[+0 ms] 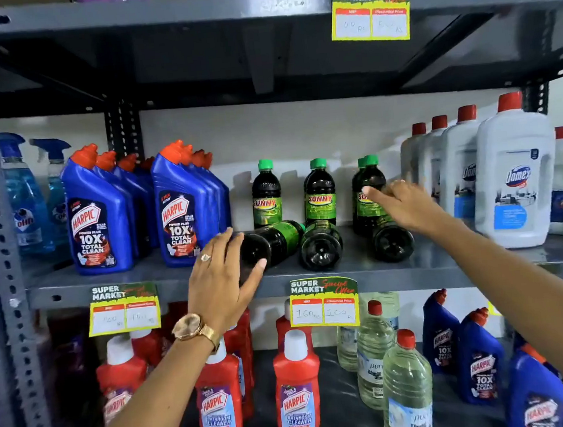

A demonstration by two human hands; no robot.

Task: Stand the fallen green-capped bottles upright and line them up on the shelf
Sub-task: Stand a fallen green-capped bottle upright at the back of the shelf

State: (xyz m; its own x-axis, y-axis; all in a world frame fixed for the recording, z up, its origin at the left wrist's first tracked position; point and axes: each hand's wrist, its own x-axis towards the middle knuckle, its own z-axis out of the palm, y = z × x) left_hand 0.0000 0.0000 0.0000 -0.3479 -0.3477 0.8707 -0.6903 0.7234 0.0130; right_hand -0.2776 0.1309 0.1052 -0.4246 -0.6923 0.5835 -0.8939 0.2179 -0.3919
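Note:
Dark green-capped bottles sit on the middle grey shelf point(162, 276). Upright ones stand at the back: one on the left point(266, 194), one in the middle point(319, 192), and a pair on the right point(368, 179). Three lie on their sides with bases toward me: the left fallen bottle point(272, 241), the middle fallen bottle point(320, 247), the right fallen bottle point(392, 242). My left hand point(221, 281) cups the base of the left fallen bottle, thumb under it. My right hand point(403, 206) reaches over the right fallen bottle, fingers spread at the upright pair's label; contact is unclear.
Blue Harpic bottles point(99, 224) stand close on the left, white Domex jugs point(513, 173) close on the right. Blue spray bottles point(24, 203) are at far left. Price tags point(323, 302) hang on the shelf edge. The lower shelf holds red Harpic bottles point(295, 394) and clear bottles point(405, 390).

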